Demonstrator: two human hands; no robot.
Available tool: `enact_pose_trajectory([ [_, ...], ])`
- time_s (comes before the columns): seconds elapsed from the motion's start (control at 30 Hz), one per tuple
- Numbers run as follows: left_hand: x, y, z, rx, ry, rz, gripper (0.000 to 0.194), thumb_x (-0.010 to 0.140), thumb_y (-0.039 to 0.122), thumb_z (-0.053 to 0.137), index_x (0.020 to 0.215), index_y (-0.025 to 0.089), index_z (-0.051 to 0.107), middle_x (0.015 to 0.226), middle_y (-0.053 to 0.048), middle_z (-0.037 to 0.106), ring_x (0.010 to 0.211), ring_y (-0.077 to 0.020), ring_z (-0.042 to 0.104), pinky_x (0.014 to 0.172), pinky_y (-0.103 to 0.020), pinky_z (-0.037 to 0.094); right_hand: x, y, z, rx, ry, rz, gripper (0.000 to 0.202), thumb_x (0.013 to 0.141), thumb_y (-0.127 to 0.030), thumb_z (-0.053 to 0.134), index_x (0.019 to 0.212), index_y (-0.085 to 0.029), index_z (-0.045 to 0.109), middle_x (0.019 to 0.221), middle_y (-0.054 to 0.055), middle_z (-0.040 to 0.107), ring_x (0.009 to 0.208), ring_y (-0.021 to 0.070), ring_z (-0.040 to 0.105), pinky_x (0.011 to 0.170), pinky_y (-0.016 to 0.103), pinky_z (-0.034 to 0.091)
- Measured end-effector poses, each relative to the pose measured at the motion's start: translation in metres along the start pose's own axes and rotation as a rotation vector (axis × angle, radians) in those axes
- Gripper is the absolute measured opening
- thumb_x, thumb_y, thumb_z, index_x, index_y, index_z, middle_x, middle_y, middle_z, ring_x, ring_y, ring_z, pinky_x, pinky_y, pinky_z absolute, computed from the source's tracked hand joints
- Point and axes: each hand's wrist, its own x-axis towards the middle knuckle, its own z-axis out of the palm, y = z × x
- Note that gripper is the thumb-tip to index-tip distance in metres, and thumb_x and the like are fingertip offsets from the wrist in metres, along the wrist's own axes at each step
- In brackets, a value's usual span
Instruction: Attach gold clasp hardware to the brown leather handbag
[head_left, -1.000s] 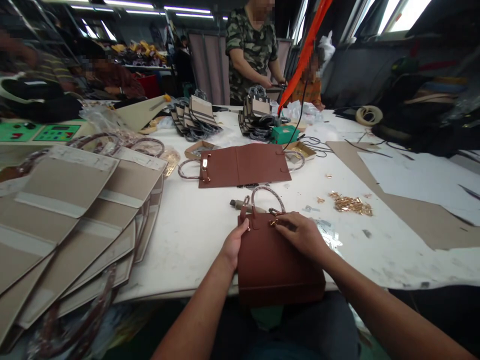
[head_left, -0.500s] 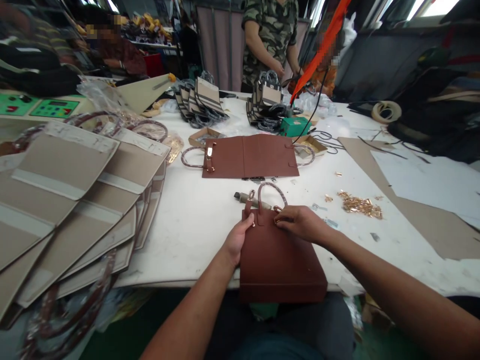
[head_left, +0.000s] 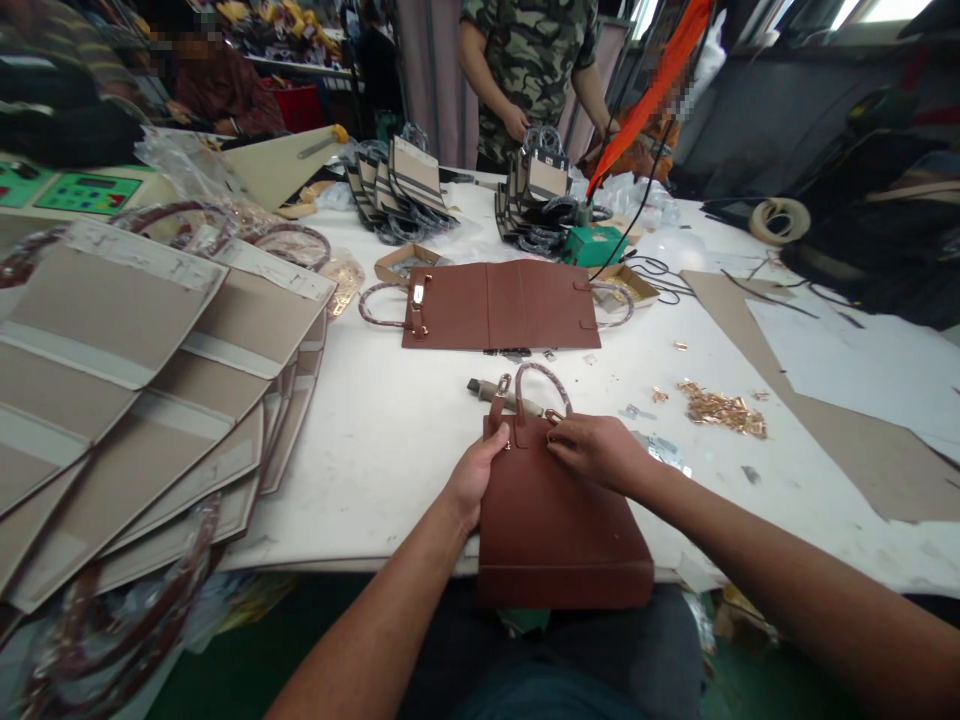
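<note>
A brown bag (head_left: 566, 520) leans at the table's front edge, its wrapped handle (head_left: 546, 375) standing up at the top. My left hand (head_left: 474, 480) grips the bag's upper left edge, thumb on the front near a small metal fitting (head_left: 507, 442). At the upper right, the fingers of my right hand (head_left: 596, 448) are pinched at a metal fitting (head_left: 553, 415) by the top edge; what lies between the fingertips is hidden. Behind the handle lies a grey-handled tool (head_left: 484, 388). Farther back, another brown bag piece (head_left: 502, 305) lies flat, with a handle at each end.
Beige panels (head_left: 135, 350) are stacked at left. Gold fittings (head_left: 724, 410) are heaped at right, beyond small silver plates (head_left: 664, 452). Bundled bags (head_left: 405, 190), a green box (head_left: 594, 246) and a tape roll (head_left: 780, 220) sit farther back. A person in camouflage (head_left: 525, 70) stands across the table.
The view has shifted slightly. Both hands keep their places on the bag, with the right fingers moved very little. The person across the table has shifted their arms.
</note>
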Motion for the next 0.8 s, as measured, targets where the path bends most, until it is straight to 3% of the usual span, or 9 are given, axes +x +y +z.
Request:
enact_pose_trajectory([
  [0.13, -0.002, -0.001, 0.002, -0.020, -0.021, 0.008, 0.044, 0.098, 0.040, 0.061, 0.130, 0.010, 0.065, 0.114, -0.019, 0.076, 0.108, -0.0329, 0.073, 0.102, -0.048, 0.056, -0.001, -0.001, -0.005, 0.015, -0.079, -0.093, 0.023, 0.101, -0.023, 0.052, 0.095, -0.022, 0.074, 0.093, 0.005, 0.073, 0.082, 0.0186, 0.067, 0.073, 0.026, 0.044],
  [0.33, -0.005, 0.003, 0.009, 0.007, 0.024, 0.042, 0.049, 0.095, 0.037, 0.067, 0.138, 0.014, 0.060, 0.115, -0.016, 0.076, 0.109, -0.0325, 0.073, 0.103, -0.049, 0.056, 0.013, -0.036, -0.020, -0.211, -0.239, 0.067, 0.025, 0.093, -0.007, 0.053, 0.097, -0.016, 0.076, 0.103, 0.013, 0.077, 0.086, 0.0253, 0.072, 0.072, 0.030, 0.050],
  [0.4, -0.006, 0.005, 0.014, 0.081, 0.081, 0.049, 0.052, 0.092, 0.038, 0.070, 0.137, 0.014, 0.061, 0.115, -0.016, 0.076, 0.110, -0.0332, 0.073, 0.102, -0.049, 0.057, 0.011, -0.044, -0.025, -0.186, -0.186, 0.091, 0.024, 0.095, -0.011, 0.055, 0.098, -0.021, 0.077, 0.104, 0.010, 0.078, 0.089, 0.0244, 0.074, 0.074, 0.029, 0.052],
  [0.5, -0.010, 0.010, 0.016, 0.306, 0.249, 0.106, 0.056, 0.085, 0.041, 0.079, 0.133, 0.018, 0.064, 0.117, -0.014, 0.076, 0.114, -0.0341, 0.071, 0.101, -0.047, 0.057, -0.001, -0.037, -0.028, -0.014, 0.010, 0.087, 0.022, 0.098, -0.025, 0.062, 0.112, -0.035, 0.075, 0.107, 0.000, 0.079, 0.095, 0.0191, 0.074, 0.080, 0.022, 0.053],
  [0.6, -0.015, 0.027, 0.000, 0.607, 0.420, 0.272, 0.063, 0.073, 0.043, 0.088, 0.128, 0.023, 0.066, 0.128, -0.012, 0.072, 0.124, -0.0351, 0.065, 0.099, -0.043, 0.059, -0.018, 0.001, -0.029, 0.128, 0.233, 0.233, 0.021, 0.099, -0.037, 0.064, 0.118, -0.041, 0.072, 0.107, -0.006, 0.078, 0.091, 0.0159, 0.074, 0.082, 0.020, 0.054],
  [0.7, -0.018, 0.066, -0.024, 0.799, 0.601, 0.483, 0.065, 0.065, 0.043, 0.091, 0.124, 0.027, 0.068, 0.134, -0.009, 0.068, 0.122, -0.0373, 0.065, 0.079, -0.040, 0.065, -0.040, 0.072, -0.037, 0.089, 0.370, 0.492, 0.022, 0.102, -0.035, 0.057, 0.110, -0.029, 0.076, 0.107, 0.000, 0.077, 0.084, 0.0174, 0.072, 0.078, 0.027, 0.056],
  [0.8, -0.011, 0.118, -0.037, 0.684, 0.730, 0.550, 0.039, 0.072, 0.032, 0.082, 0.108, 0.021, 0.071, 0.119, -0.010, 0.073, 0.108, -0.0348, 0.070, 0.066, -0.036, 0.065, -0.060, 0.149, -0.054, -0.016, 0.395, 0.772, 0.025, 0.099, -0.031, 0.055, 0.106, -0.022, 0.078, 0.112, 0.007, 0.075, 0.085, 0.0205, 0.070, 0.069, 0.029, 0.052],
])
